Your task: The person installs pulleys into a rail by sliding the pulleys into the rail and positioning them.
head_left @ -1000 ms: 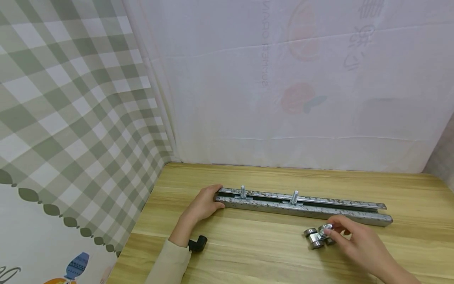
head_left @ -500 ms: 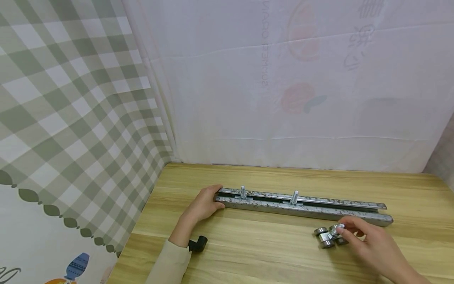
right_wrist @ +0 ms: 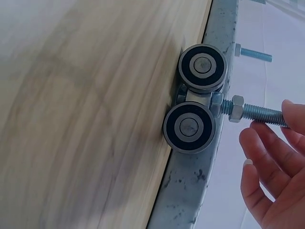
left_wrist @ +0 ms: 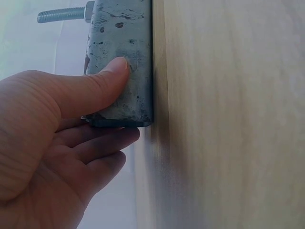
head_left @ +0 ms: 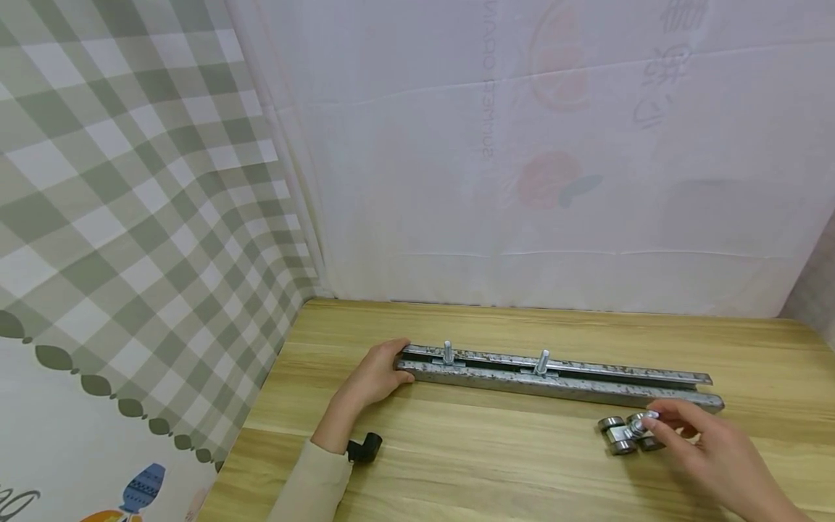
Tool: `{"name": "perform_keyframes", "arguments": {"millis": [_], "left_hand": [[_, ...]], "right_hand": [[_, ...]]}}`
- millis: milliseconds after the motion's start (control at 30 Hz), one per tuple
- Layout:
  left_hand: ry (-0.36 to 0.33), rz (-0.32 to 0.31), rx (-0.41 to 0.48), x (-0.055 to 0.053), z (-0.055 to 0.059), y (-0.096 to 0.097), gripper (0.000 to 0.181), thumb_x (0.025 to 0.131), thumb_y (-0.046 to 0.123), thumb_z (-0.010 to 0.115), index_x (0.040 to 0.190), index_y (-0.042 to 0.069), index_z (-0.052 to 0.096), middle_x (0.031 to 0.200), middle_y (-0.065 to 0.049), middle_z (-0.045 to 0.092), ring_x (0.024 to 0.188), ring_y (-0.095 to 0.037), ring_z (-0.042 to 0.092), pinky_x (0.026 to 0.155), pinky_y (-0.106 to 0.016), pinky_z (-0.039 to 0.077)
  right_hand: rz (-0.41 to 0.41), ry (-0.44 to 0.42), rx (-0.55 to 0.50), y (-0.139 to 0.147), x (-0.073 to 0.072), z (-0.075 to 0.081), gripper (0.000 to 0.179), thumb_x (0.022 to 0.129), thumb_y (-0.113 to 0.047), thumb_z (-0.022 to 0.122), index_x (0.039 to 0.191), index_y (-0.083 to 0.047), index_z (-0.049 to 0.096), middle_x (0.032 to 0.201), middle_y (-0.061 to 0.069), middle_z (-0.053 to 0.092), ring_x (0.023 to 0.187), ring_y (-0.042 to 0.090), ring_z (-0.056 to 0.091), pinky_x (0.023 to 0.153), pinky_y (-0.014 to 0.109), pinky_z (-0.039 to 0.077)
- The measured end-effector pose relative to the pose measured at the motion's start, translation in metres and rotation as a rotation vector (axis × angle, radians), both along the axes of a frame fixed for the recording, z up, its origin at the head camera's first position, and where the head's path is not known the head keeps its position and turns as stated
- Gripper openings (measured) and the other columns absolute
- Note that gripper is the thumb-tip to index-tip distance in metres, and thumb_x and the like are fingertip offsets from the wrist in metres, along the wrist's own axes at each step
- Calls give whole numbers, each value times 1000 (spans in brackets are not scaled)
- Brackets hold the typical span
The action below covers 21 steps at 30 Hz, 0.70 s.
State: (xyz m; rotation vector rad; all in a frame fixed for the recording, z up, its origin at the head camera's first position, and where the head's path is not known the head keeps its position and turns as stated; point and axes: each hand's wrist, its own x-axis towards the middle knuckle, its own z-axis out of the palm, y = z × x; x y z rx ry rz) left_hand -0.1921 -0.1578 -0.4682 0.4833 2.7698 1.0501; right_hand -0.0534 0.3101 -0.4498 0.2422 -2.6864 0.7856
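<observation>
A long, worn steel channel track (head_left: 496,381) lies across the table, its slot facing up. Two threaded bolts stand up out of the slot, the left bolt (head_left: 448,354) and the right bolt (head_left: 544,362). My left hand (head_left: 375,373) grips the track's left end; in the left wrist view the thumb presses its side. With thumb and fingers, my right hand (head_left: 714,446) pinches the threaded bolt of a roller trolley (head_left: 620,435) in front of the track's right end. The right wrist view shows the trolley's wheels (right_wrist: 202,69) and a nut (right_wrist: 236,109) partway along its bolt.
The wooden table (head_left: 470,464) runs back to a pale printed cloth (head_left: 417,181). On the left hangs a green-and-white checked cloth (head_left: 150,188). A black elbow-shaped piece (head_left: 372,446) juts from beside my left wrist.
My right hand has moved to the right with the roller trolley, along the front of the track. The left hand and the track have stayed in place.
</observation>
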Motion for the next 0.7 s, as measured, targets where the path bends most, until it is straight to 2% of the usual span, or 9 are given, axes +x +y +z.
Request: {"name": "perform_keyframes", "arguments": {"millis": [167, 367, 567, 700], "left_hand": [[9, -1, -1, -1, -1, -1, 63, 91, 8, 83, 147, -3, 55, 145, -21, 59, 136, -37, 55, 113, -51, 47], [18, -9, -6, 0, -1, 0, 62, 91, 8, 83, 145, -4, 56, 144, -22, 60, 135, -37, 56, 112, -51, 48], [3, -3, -11, 0, -1, 1, 64, 92, 9, 82, 148, -4, 53, 147, -22, 57, 138, -38, 54, 113, -50, 47], [-1, -7, -13, 0, -2, 0, 66, 92, 9, 82, 149, -4, 52, 149, -23, 56, 139, -38, 53, 113, -50, 47]], "right_hand": [[-21, -12, 11, 8, 0, 0, 16, 89, -4, 82, 102, -10, 74, 86, -14, 70, 72, -8, 53, 56, 14, 44], [-49, -34, 37, 18, 2, 0, 14, 91, -8, 81, 103, -11, 74, 85, -19, 67, 71, -10, 51, 55, 16, 44], [-86, -120, 70, 26, 1, 3, 13, 96, -10, 76, 108, -4, 74, 88, -1, 70, 69, -9, 48, 53, 22, 46], [-110, -164, 87, 28, 0, 6, 15, 98, -9, 74, 109, 0, 73, 88, 2, 70, 67, -9, 46, 51, 22, 45]]}}
